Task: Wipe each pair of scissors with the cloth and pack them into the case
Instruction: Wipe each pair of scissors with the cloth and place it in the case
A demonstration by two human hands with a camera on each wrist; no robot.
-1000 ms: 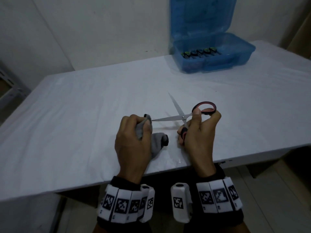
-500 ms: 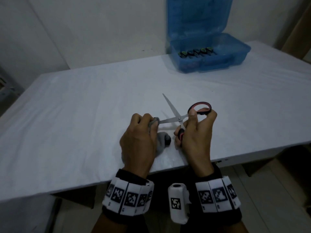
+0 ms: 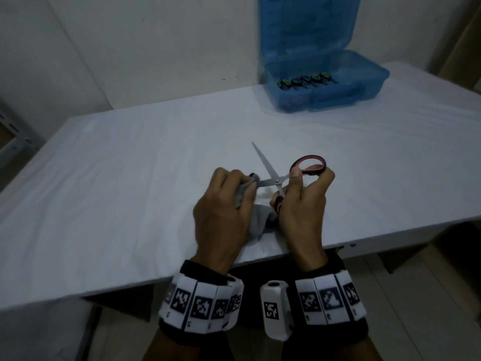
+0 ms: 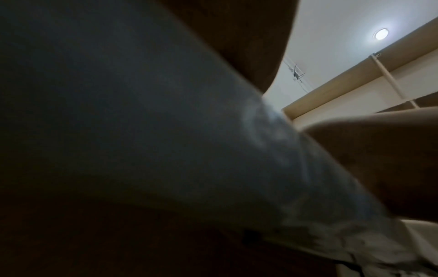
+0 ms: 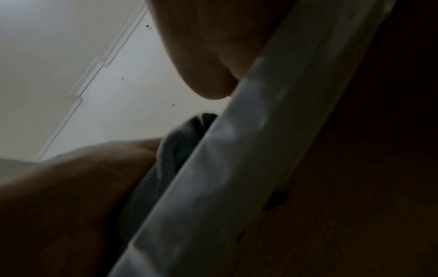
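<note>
**Open scissors held over the table's near edge, one blade wrapped in the cloth**

We take the table as our landmark. Just inside its near edge, about midway along it, our right hand holds a pair of scissors spread wide. The thumb passes through the upper red-and-black loop and the curled fingers close on the lower handle, so the hand has a firm hold on both handles. One blade points away from us toward the table's far side, bare and clear of everything. The other blade runs leftward into our left hand.

That hand has its fingers curled tightly round a grey cloth, pinching the cloth about the blade close to the pivot. The loose end of the cloth hangs below the fist, between the two hands, down by the tabletop.

At the table's far right corner stands the blue case, lid upright against the wall. Inside it we see a row of dark scissor handles with green insets standing side by side.

Both wrist views are dark and blurred; they show only the table's pale edge, skin and a fold of the grey cloth.
</note>
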